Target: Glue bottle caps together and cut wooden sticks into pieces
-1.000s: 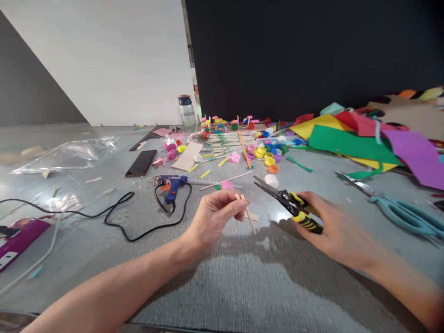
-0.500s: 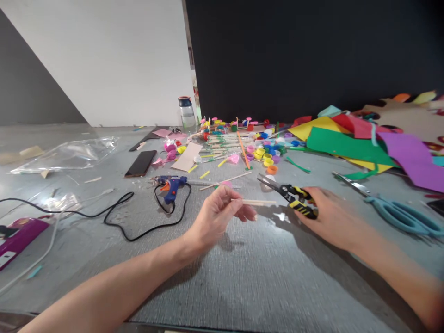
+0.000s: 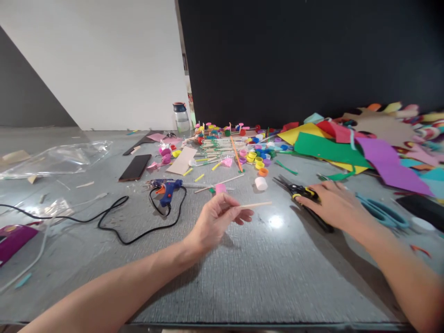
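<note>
In front of me, my left hand (image 3: 218, 215) pinches a thin pale wooden stick (image 3: 258, 204) between thumb and fingertips, its free end pointing right. Whether a second stick lies against it, I cannot tell. To the right, my right hand (image 3: 335, 203) has its thumb and fingers on the handles of black and yellow shears (image 3: 298, 190). The shears lie low at the table surface, blades spread slightly and pointing up-left. A white bottle cap (image 3: 261, 183) stands left of the blades. Beyond my left hand is a pink piece (image 3: 220, 188) beside another thin stick (image 3: 222, 182).
A blue glue gun (image 3: 168, 189) with a black cord lies left, near a phone (image 3: 135, 167). Blue-handled scissors (image 3: 381, 212) are partly behind my right hand. Coloured caps (image 3: 259, 159), felt sheets (image 3: 331, 150) and a bottle (image 3: 181, 118) are farther back.
My right hand has moved right and lowered the shears to the table, away from the stick. The left hand still holds the stick. The view has turned slightly right.
</note>
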{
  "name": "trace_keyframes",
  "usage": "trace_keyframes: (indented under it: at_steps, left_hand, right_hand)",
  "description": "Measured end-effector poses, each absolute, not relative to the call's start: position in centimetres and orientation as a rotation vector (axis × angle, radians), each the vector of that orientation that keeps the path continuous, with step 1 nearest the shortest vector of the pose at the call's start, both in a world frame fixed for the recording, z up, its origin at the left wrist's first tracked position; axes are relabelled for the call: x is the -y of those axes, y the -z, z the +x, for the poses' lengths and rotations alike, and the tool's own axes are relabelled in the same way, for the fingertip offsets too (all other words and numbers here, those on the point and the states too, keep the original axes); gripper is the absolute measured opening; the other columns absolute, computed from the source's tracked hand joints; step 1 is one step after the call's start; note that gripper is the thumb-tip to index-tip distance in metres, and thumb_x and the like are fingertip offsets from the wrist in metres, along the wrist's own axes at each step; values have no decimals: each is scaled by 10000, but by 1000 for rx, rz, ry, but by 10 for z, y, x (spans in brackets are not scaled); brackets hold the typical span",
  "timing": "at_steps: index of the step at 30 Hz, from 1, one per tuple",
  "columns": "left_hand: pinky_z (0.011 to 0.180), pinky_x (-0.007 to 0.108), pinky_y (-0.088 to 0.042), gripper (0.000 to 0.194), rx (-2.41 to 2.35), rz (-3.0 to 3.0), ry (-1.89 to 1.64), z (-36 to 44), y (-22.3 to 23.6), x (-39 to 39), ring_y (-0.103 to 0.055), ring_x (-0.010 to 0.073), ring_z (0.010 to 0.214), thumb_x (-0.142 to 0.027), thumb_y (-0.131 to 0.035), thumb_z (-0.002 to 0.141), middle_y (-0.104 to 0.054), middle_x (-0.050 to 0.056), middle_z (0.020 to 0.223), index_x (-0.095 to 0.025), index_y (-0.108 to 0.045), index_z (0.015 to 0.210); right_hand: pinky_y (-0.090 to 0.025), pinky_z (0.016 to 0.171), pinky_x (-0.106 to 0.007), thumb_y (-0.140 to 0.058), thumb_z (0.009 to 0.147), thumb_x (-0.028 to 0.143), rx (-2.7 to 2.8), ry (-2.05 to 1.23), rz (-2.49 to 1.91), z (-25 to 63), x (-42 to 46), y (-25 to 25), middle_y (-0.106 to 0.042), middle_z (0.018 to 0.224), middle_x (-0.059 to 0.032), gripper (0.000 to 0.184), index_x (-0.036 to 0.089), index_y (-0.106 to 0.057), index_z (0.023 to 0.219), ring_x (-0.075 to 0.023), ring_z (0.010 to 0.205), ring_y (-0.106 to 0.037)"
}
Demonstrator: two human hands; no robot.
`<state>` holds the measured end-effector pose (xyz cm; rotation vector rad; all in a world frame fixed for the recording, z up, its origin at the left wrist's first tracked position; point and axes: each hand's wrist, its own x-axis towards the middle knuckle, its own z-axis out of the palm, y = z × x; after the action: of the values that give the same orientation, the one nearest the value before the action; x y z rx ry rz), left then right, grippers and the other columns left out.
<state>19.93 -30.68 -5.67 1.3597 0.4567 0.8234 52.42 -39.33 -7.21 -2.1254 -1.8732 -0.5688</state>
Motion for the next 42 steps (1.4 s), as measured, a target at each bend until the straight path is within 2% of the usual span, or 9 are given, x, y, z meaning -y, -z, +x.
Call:
trace_keyframes:
  at_steps: [3,5,10,16,22,28,33,38,42]
  left_hand:
    - [685,286,-527,136,-487,1362,-828,201,57,312,-720,158,703,-234,-670,882,-788,76,819,-164,-570,822]
    - [699,282,-528,119,-504,1394,-835,200,56,315,-708,148,697,-220,-667,882,-771,55,774,-159,-597,806]
    - [768,293,-537,107,-474,1481,-845,195,59,320,-711,149,781,-246,-642,924,-754,35,801,-168,-618,854]
    - [812,315,-524,136,-462,1571,-903,190,61,318,-705,157,834,-298,-651,935,-743,37,841,-172,-600,922]
    - [828,315,-537,171,-384,1509,-863,191,59,320,-728,172,848,-222,-725,866,-766,56,882,-161,-607,974]
    - [806,313,-539,194,-505,1693,-836,190,60,320,-718,181,832,-344,-626,951,-768,54,857,-168,-708,944]
    - [776,282,-523,282,-554,1835,-771,187,54,319,-706,163,789,-325,-527,999,-765,48,823,-172,-739,895]
    - [732,256,-497,300,-537,1795,-733,187,49,319,-661,139,721,-310,-535,986,-727,39,748,-157,-717,802]
    - [739,267,-503,331,-471,1711,-599,188,40,315,-657,146,725,-328,-507,987,-726,59,757,-136,-718,819]
  right_hand:
    - [-511,888,-460,-508,997,463,1873,342,-1779,474,395,48,-687,1116,-143,343,196,-667,1142,-308,1008,-669]
    - [-534,824,-372,-516,1010,418,2045,-21,-1607,437,399,31,-688,1155,-96,290,225,-634,1192,-225,922,-685]
    - [-471,707,-299,-481,1042,317,2191,-211,-1452,386,402,5,-734,904,-5,200,240,-666,1055,-161,764,-658]
    - [-406,670,-291,-540,1015,259,2177,-203,-1439,381,394,9,-682,828,5,149,215,-656,932,-152,726,-604]
    - [-384,627,-278,-516,1031,327,2077,-314,-1430,387,399,17,-631,736,24,221,221,-642,883,-134,654,-557]
    - [-385,640,-289,-499,1037,354,2068,-359,-1480,392,402,21,-650,769,12,233,234,-657,914,-144,673,-560]
    - [-380,642,-291,-520,1025,354,2060,-349,-1476,393,400,21,-630,757,17,227,229,-640,879,-139,673,-546]
    - [-373,538,-268,-549,995,430,1777,-655,-1475,392,402,19,-558,662,34,274,241,-632,814,-131,596,-489]
    - [-328,493,-263,-566,981,438,1730,-693,-1478,396,404,18,-492,614,45,296,236,-620,772,-120,554,-421]
